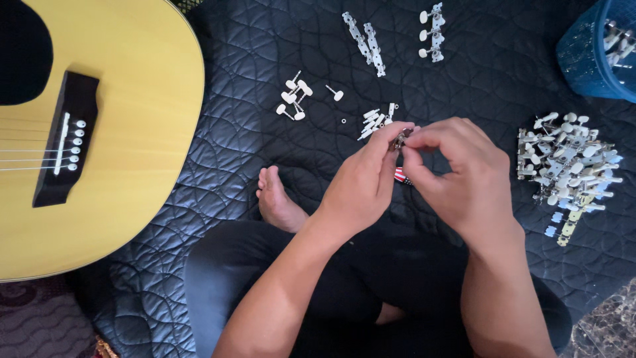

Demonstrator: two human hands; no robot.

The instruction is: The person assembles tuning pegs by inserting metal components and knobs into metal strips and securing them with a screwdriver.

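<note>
Tuner part (400,138), small and metal, pinched between fingertips of left hand (363,182) and right hand (457,174), both closed on it above the lap. Risk, by my judgement: the tiny piece slips and is lost in the quilt (225,159) folds, since the grip is fingertip only. Relative to the guitar (99,132): loose pegs (293,96) just right, tuner pile (570,166) far right, blue basket (593,50) beyond. Dark quilted mat on the floor; room not visible.
</note>
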